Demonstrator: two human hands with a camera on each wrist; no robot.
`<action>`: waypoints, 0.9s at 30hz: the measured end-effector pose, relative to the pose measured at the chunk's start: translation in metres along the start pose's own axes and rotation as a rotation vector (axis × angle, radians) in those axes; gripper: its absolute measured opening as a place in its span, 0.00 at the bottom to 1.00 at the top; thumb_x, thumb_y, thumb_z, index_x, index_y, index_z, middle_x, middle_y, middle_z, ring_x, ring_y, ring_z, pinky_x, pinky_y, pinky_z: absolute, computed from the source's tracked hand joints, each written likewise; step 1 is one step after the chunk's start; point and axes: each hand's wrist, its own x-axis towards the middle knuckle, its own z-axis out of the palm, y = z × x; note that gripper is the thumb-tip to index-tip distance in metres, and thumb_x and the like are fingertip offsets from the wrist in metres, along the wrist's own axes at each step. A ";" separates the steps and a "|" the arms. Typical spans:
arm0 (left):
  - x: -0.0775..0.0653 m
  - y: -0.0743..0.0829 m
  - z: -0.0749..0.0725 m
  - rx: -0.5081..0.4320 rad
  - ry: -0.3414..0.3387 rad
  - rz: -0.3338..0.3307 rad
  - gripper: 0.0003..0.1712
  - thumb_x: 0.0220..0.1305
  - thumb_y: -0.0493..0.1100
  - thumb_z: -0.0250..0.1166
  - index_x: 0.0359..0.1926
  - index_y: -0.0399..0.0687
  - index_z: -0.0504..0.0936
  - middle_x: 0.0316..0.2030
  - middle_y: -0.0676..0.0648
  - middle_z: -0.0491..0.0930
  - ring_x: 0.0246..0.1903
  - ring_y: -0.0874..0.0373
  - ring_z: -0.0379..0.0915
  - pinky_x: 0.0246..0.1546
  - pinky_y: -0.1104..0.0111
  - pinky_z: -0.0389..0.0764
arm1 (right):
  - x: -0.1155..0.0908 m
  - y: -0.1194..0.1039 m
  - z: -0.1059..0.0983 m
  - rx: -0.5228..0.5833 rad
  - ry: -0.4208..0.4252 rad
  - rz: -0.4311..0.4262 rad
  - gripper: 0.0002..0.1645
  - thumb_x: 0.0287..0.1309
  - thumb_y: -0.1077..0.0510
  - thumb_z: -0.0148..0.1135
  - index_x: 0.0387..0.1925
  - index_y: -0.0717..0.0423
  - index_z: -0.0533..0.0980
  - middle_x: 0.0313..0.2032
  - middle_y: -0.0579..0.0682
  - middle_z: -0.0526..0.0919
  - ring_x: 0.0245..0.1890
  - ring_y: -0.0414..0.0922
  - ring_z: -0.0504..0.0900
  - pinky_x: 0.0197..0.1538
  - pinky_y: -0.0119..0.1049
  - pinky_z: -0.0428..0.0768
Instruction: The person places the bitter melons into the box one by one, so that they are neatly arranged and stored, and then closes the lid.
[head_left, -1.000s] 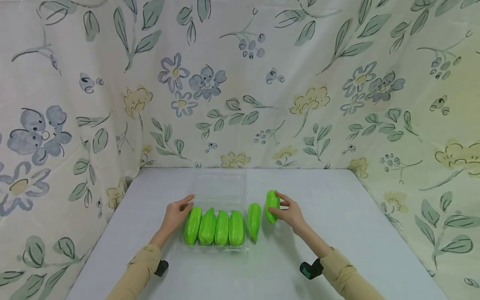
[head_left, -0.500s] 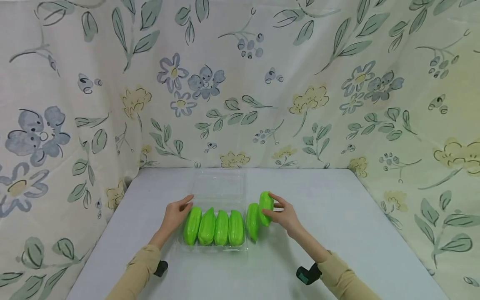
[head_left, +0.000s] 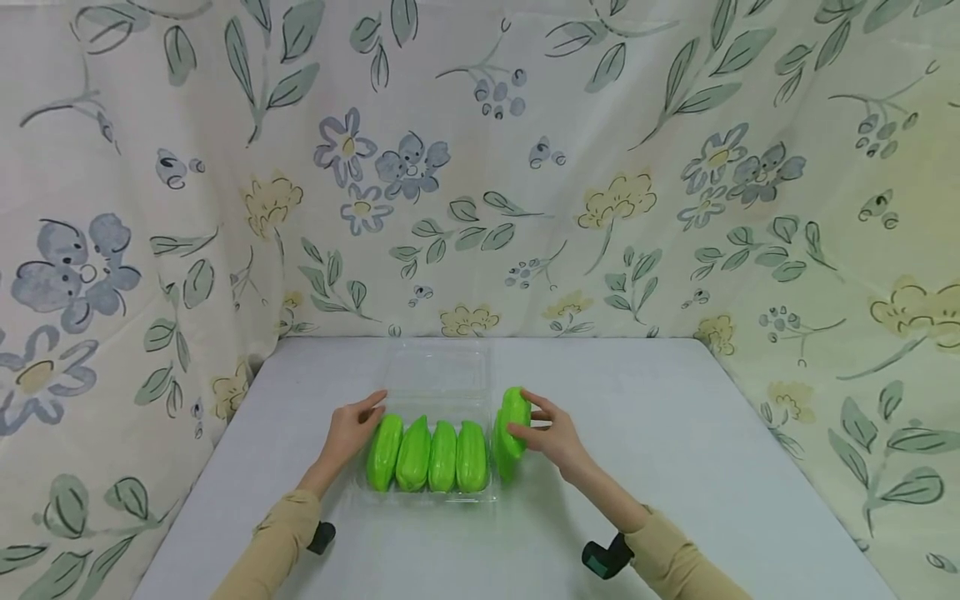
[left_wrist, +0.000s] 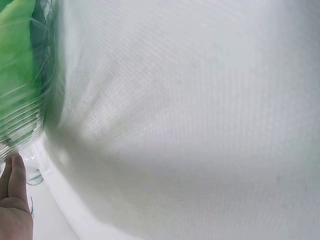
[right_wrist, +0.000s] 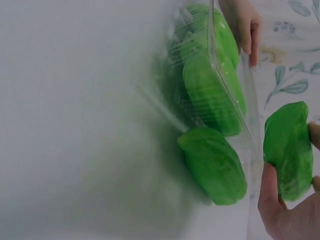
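My right hand [head_left: 553,437] holds a bright green, ridged, elongated vegetable [head_left: 515,417] between thumb and fingers. In the right wrist view this held vegetable [right_wrist: 287,150] is raised off the table. A second loose green vegetable [right_wrist: 215,165] lies on the table beside the box, partly covered by the held one in the head view. Several like it, such as this green vegetable [head_left: 444,454], lie side by side in a clear plastic box [head_left: 474,497]. With fairly straight fingers, my left hand [head_left: 351,432] touches the box's back left corner; the left wrist view shows its fingertips [left_wrist: 16,162] there.
The box's clear lid [head_left: 437,372] lies folded back toward the far table edge. Around the box spreads a white table [head_left: 660,417]. A floral curtain [head_left: 480,167] hangs behind it and along both sides.
My right hand has moved left with the held vegetable, from apart on the right to overlapping the loose one in the head view. My left hand stays at the box corner.
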 end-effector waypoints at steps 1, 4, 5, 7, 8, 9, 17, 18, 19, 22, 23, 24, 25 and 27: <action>0.000 0.000 0.000 0.000 -0.002 -0.002 0.19 0.64 0.36 0.61 0.55 0.38 0.78 0.47 0.35 0.82 0.26 0.60 0.75 0.21 0.75 0.69 | -0.001 -0.001 0.001 0.001 -0.003 -0.003 0.38 0.52 0.56 0.70 0.65 0.50 0.68 0.54 0.65 0.72 0.44 0.50 0.80 0.41 0.42 0.82; 0.001 0.001 -0.001 0.000 -0.002 -0.004 0.19 0.64 0.36 0.61 0.56 0.38 0.78 0.47 0.35 0.82 0.25 0.61 0.73 0.21 0.75 0.68 | -0.002 -0.003 0.005 0.015 -0.008 -0.012 0.38 0.51 0.55 0.71 0.65 0.49 0.68 0.54 0.65 0.72 0.42 0.49 0.81 0.41 0.42 0.82; 0.001 0.001 0.000 0.002 -0.001 -0.003 0.19 0.64 0.36 0.61 0.56 0.38 0.78 0.47 0.35 0.82 0.25 0.61 0.73 0.21 0.75 0.68 | -0.003 -0.004 0.006 0.018 -0.008 -0.016 0.38 0.51 0.55 0.71 0.65 0.49 0.68 0.54 0.65 0.72 0.42 0.48 0.81 0.40 0.41 0.82; 0.001 0.000 0.000 0.007 0.002 -0.001 0.19 0.64 0.36 0.61 0.56 0.39 0.79 0.47 0.35 0.82 0.27 0.60 0.74 0.22 0.75 0.69 | -0.004 -0.004 0.009 0.026 -0.011 -0.021 0.38 0.51 0.56 0.71 0.64 0.50 0.69 0.53 0.65 0.72 0.41 0.48 0.81 0.40 0.41 0.82; 0.001 0.000 0.000 0.009 0.003 0.000 0.18 0.64 0.36 0.61 0.55 0.39 0.79 0.47 0.36 0.82 0.28 0.59 0.75 0.23 0.75 0.70 | -0.004 -0.003 0.010 0.030 -0.012 -0.023 0.38 0.51 0.56 0.71 0.64 0.50 0.69 0.53 0.65 0.72 0.41 0.48 0.81 0.39 0.40 0.82; 0.000 -0.001 0.001 0.013 0.004 0.001 0.18 0.64 0.36 0.61 0.55 0.39 0.79 0.48 0.36 0.82 0.29 0.59 0.77 0.24 0.76 0.70 | -0.005 -0.003 0.012 0.033 -0.014 -0.025 0.38 0.51 0.56 0.71 0.64 0.50 0.69 0.53 0.65 0.72 0.41 0.47 0.80 0.39 0.40 0.82; -0.003 -0.005 0.002 0.004 0.002 0.015 0.18 0.64 0.36 0.62 0.55 0.39 0.79 0.46 0.35 0.83 0.26 0.64 0.74 0.22 0.75 0.69 | -0.011 -0.001 0.024 0.054 -0.071 -0.029 0.39 0.51 0.54 0.70 0.65 0.51 0.68 0.54 0.66 0.70 0.41 0.48 0.78 0.40 0.39 0.81; -0.003 -0.005 0.002 0.001 0.002 0.015 0.18 0.64 0.36 0.62 0.55 0.39 0.79 0.46 0.35 0.83 0.24 0.65 0.72 0.21 0.75 0.69 | -0.011 -0.001 0.026 0.050 -0.080 -0.034 0.39 0.52 0.54 0.70 0.65 0.52 0.67 0.55 0.67 0.69 0.41 0.48 0.79 0.40 0.40 0.81; -0.003 -0.005 0.002 0.001 0.002 0.014 0.18 0.63 0.36 0.62 0.55 0.39 0.79 0.45 0.35 0.83 0.23 0.66 0.71 0.21 0.75 0.68 | -0.011 -0.001 0.027 0.047 -0.085 -0.034 0.39 0.52 0.54 0.70 0.65 0.52 0.67 0.55 0.67 0.69 0.42 0.48 0.78 0.40 0.39 0.81; -0.003 -0.005 0.002 0.001 0.003 0.012 0.19 0.63 0.36 0.62 0.55 0.38 0.79 0.46 0.35 0.82 0.23 0.68 0.71 0.21 0.76 0.68 | -0.011 -0.001 0.030 0.043 -0.095 -0.033 0.39 0.52 0.53 0.70 0.66 0.51 0.67 0.55 0.67 0.68 0.44 0.49 0.77 0.41 0.39 0.81; -0.003 -0.005 0.001 0.001 0.004 0.012 0.19 0.63 0.36 0.62 0.55 0.38 0.79 0.47 0.35 0.82 0.23 0.69 0.70 0.21 0.76 0.68 | -0.011 -0.002 0.031 0.045 -0.094 -0.033 0.39 0.52 0.53 0.70 0.65 0.51 0.67 0.55 0.67 0.69 0.44 0.50 0.77 0.41 0.40 0.82; -0.003 -0.005 0.001 0.000 0.006 0.010 0.19 0.63 0.36 0.62 0.55 0.38 0.79 0.46 0.35 0.83 0.22 0.69 0.69 0.20 0.76 0.67 | -0.010 -0.002 0.032 0.046 -0.091 -0.034 0.39 0.52 0.53 0.70 0.65 0.51 0.67 0.55 0.67 0.69 0.44 0.50 0.77 0.41 0.40 0.82; -0.003 -0.005 0.001 0.001 0.006 0.010 0.19 0.63 0.36 0.62 0.55 0.38 0.79 0.46 0.35 0.83 0.21 0.69 0.69 0.20 0.76 0.67 | -0.010 -0.003 0.032 0.050 -0.087 -0.028 0.39 0.51 0.52 0.70 0.65 0.50 0.67 0.55 0.66 0.69 0.45 0.50 0.77 0.41 0.40 0.82; -0.003 -0.004 0.000 0.003 0.003 0.009 0.19 0.64 0.36 0.61 0.55 0.38 0.79 0.45 0.35 0.83 0.21 0.69 0.69 0.20 0.76 0.67 | -0.010 -0.005 0.033 0.054 -0.085 -0.033 0.39 0.52 0.53 0.70 0.65 0.51 0.67 0.55 0.66 0.69 0.45 0.50 0.77 0.41 0.41 0.82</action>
